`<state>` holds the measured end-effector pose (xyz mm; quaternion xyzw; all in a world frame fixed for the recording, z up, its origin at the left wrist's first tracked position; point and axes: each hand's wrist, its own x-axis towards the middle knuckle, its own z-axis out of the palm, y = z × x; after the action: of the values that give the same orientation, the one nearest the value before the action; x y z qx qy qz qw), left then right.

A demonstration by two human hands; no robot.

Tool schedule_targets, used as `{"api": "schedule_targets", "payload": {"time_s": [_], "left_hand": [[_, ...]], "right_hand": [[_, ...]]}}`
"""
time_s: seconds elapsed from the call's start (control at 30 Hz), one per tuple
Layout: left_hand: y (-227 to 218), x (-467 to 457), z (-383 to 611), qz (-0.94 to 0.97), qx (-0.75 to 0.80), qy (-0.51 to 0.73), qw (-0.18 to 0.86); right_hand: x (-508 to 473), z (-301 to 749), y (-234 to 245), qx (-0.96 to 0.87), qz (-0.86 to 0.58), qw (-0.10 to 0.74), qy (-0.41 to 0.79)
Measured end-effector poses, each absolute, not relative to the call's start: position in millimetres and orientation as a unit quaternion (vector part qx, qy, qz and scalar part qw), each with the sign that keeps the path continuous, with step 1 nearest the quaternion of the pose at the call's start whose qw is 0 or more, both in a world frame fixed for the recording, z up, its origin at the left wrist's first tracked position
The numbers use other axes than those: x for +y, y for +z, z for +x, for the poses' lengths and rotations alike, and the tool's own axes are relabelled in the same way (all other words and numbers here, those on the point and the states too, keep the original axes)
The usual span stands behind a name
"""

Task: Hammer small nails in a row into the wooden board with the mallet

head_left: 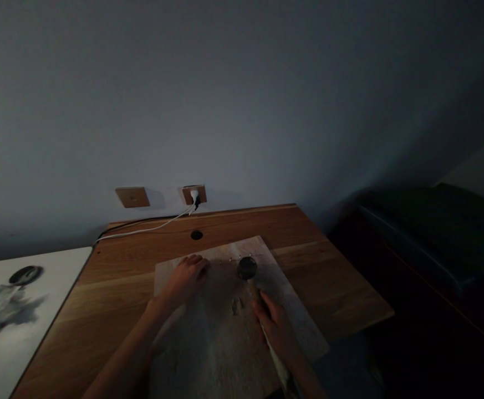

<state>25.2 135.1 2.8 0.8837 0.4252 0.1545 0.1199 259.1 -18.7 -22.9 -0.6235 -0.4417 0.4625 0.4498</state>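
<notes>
Dimly lit, a desk point(329, 277) was covered by a pale board point(295, 316). Nearest, the right hand point(277, 327) was closed round the handle of a hammer point(246, 267), its dark head over the board's far part. A small piece point(237, 305) was seen just left of the handle. Beyond, the left hand point(187, 277) was laid open on the board, near tiny pins point(230, 259). By this view, strokes would be best kept short, the board pressed flat, fingers kept off the head. A socket point(194, 194) was seen behind.
</notes>
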Motion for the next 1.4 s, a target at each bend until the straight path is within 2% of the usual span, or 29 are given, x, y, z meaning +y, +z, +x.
{"api": "schedule_targets", "payload": {"time_s": [0.53, 1.03, 1.27, 1.4], "left_hand": [[6, 140, 32, 0.872, 0.420, 0.178, 0.176], [-17, 148, 37, 0.794, 0.454, 0.289, 0.282], [-19, 148, 33, 0.801, 0.458, 0.311, 0.229], [-23, 147, 32, 0.802, 0.446, 0.318, 0.239]], "right_hand": [[-18, 260, -26, -0.426, -0.633, 0.448, 0.466], [-17, 261, -25, -0.442, -0.624, 0.444, 0.468], [-1, 243, -4, -0.496, -0.583, 0.433, 0.477], [14, 225, 9, -0.520, -0.567, 0.416, 0.485]]}}
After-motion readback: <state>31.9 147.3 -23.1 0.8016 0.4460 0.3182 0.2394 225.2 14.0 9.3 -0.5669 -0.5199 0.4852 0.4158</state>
